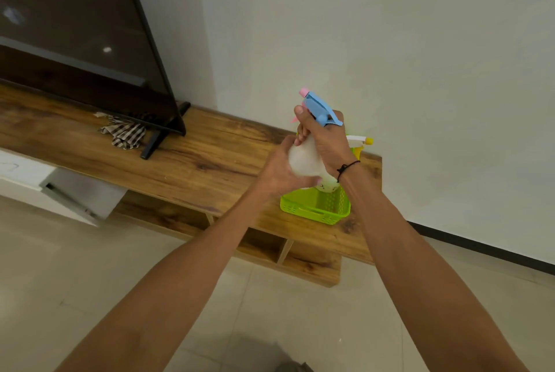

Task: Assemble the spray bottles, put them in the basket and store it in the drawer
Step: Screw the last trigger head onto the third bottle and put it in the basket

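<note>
Bottle (303, 161) held above basket (315, 206), over right end of shelf (195, 161). Bottle body gripped by left hand (279, 170), fingers wrapped round it. Blue head (321, 108) clasped at neck by right hand (326, 143), fingers closed; head judged being screwed on. 2nd bottle's yellow nozzle (362, 141) seen just beyond right hand. Drawer (72, 191) left, ajar.

Risks: cross-threading if head tilted; bottle slipping if grip relaxed.

Hidden: thread joint, behind fingers; bottle blurred; 2nd bottle mostly covered; basket contents unclear.
</note>
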### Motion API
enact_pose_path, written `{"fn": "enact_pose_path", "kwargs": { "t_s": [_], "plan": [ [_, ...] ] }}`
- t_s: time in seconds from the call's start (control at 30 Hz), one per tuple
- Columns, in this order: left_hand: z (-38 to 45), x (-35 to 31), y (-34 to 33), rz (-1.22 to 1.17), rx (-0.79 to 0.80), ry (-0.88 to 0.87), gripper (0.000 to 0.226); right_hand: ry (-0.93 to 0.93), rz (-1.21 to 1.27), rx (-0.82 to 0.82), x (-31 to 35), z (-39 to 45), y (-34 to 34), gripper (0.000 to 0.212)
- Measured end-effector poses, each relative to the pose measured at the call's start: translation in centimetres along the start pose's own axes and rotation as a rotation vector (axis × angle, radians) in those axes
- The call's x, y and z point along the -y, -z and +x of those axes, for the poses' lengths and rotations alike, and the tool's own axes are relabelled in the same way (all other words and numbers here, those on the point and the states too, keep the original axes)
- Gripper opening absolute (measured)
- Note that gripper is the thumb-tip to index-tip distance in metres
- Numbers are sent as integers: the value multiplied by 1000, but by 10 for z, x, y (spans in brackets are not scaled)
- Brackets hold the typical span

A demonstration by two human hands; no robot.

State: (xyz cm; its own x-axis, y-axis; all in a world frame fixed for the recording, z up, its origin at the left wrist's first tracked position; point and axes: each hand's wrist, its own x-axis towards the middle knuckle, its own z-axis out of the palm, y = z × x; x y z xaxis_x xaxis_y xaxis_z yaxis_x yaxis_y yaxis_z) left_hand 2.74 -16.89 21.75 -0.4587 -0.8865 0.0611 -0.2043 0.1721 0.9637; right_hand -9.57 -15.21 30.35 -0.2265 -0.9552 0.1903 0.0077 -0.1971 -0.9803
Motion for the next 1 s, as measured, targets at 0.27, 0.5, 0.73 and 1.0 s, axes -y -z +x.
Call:
{"fn": "enact_pose_path", "kwargs": {
  "t_s": [0.27,0.5,0.73,1.0],
  "plan": [
    [-15,8,-27,106,-94,35,108,20,-140,-237,-22,-7,1,26],
    [-17,26,-24,500,69,-3,113,-139,-143,-173,-50,-19,12,42],
    [-18,42,-29,486,62,178,108,-89,-504,-174,-70,-26,23,25],
    [-16,39,-24,401,94,258,123,-39,-643,-138,-73,-33,33,33]
  ]
}}
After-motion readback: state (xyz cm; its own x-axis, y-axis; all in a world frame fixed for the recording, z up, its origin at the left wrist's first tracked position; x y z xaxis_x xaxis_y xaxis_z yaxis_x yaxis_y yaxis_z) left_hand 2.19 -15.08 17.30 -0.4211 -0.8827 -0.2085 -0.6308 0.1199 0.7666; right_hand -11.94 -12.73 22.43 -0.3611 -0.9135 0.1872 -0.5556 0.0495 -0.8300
